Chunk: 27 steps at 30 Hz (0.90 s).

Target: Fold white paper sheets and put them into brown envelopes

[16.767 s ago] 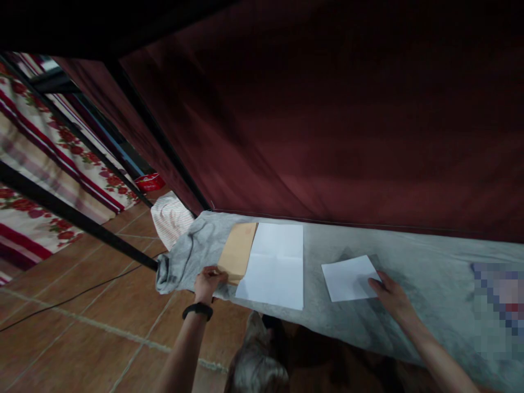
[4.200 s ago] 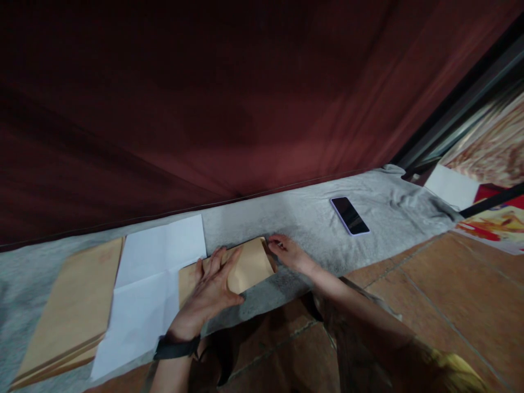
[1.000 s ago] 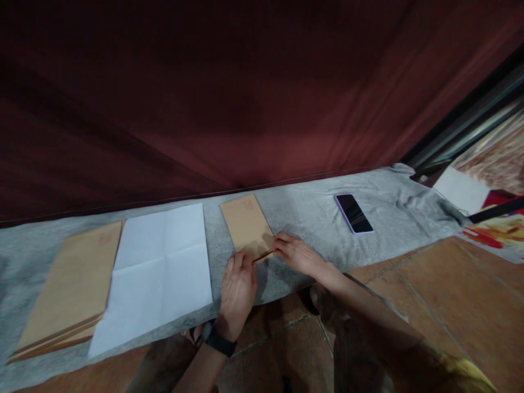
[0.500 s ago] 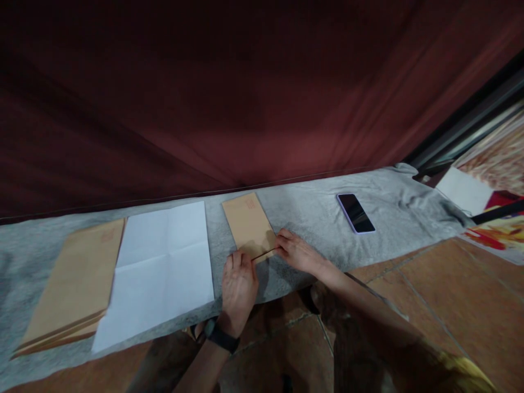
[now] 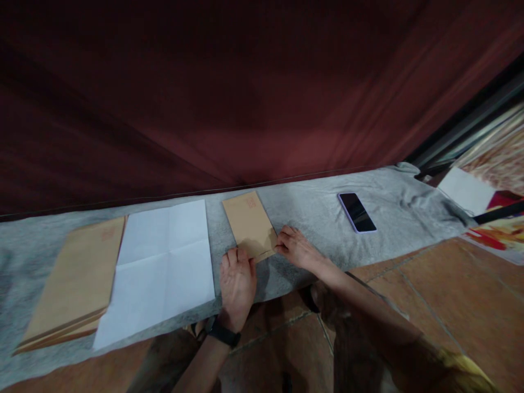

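Observation:
A small brown paper envelope [image 5: 250, 221] with red print near its far end lies on the grey cloth. My left hand [image 5: 237, 281] is closed on its near left corner, fingers curled over the edge. At the near right corner my right hand [image 5: 295, 248] pinches the same envelope. Between the two hands runs the narrow flap at the envelope's near end; its crease shows as a thin line. Both thumbs are mostly hidden.
Left of the envelope lie creased white paper sheets [image 5: 167, 273], partly beside a stack of larger brown envelopes [image 5: 77, 278]. A phone in a purple case [image 5: 357, 213] rests to the right on the grey cloth [image 5: 315, 202]. A dark red curtain [image 5: 262, 109] hangs behind.
The dark gap at the envelope's near-end flap has narrowed to a thin line. Both hands stay at the near corners and have hardly moved.

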Available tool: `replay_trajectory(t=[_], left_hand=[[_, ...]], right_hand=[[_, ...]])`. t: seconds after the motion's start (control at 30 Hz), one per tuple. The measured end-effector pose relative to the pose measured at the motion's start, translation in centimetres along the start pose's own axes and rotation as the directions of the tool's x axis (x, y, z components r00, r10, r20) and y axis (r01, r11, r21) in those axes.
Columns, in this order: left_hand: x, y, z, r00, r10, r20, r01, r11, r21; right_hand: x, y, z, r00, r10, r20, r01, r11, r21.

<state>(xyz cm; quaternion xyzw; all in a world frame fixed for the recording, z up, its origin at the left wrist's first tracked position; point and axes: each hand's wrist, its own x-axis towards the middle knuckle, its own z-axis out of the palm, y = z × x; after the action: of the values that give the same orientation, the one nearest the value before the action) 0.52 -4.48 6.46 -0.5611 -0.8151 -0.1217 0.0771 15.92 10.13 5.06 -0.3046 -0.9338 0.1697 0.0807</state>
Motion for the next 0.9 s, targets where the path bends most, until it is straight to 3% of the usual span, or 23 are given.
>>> replay_trajectory(t=[0.13,0.23,0.33,0.73,0.9], left_hand=[[-0.4,0.5,0.1,0.993,0.116,-0.024,-0.115,0.991,0.062],[-0.8,0.8,0.6,0.959,0.284,0.019,-0.285,0.955,0.085],[-1.2,0.9,1.1,0.925,0.373,0.068,-0.377,0.923,0.073],[-1.8,1.0,1.7,0.877,0.477,0.057,-0.473,0.879,-0.063],[-2.4,1.1,2.0,0.89,0.451,0.064,-0.44,0.888,-0.13]], right_hand=[[0.0,0.1,-0.1,1.0,0.01,0.003,-0.01,1.0,0.023],[0.1,0.1,-0.2,1.0,0.0,0.006,-0.001,0.999,0.042],[0.1,0.1,-0.3,1.0,0.005,0.008,-0.006,0.999,0.049],[0.2,-0.1,-0.8,0.999,0.02,0.026,-0.021,0.999,0.037],[0.3,-0.2,-1.0,0.999,0.041,0.034,-0.041,0.999,0.023]])
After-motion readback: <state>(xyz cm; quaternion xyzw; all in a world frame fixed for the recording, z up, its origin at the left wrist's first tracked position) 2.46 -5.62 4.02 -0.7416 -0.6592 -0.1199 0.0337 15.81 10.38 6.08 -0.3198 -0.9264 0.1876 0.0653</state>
